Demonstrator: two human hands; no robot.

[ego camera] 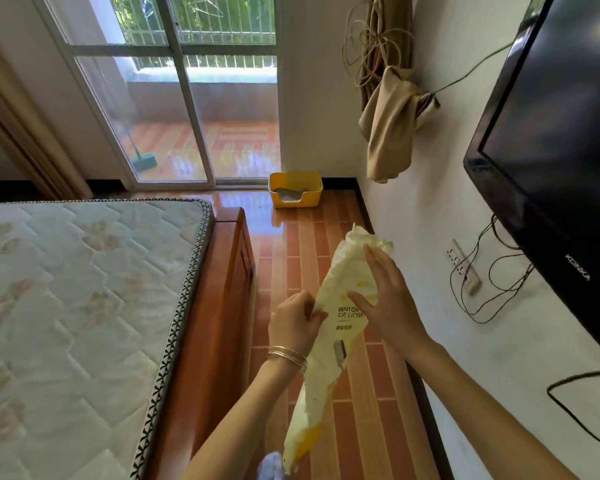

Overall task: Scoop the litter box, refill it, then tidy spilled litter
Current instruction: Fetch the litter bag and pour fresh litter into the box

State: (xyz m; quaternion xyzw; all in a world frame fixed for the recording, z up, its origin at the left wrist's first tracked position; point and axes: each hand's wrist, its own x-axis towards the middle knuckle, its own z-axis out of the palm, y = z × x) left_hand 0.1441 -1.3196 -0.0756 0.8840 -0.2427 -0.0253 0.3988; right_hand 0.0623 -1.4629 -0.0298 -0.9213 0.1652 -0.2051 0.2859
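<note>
Over floor [309,237]: litter bag [340,337] in L hand [293,323], R hand [388,299] prob. flat

Bare forearms [243,420], thin silver bangles [288,356] stacked behind left hand [293,322]

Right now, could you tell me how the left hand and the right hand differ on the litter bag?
The left hand pinches the litter bag with curled fingers; the right hand lies against it with fingers straight. Bangles circle the left wrist; the right wrist is bare. Both touch the bag's upper half.
</note>
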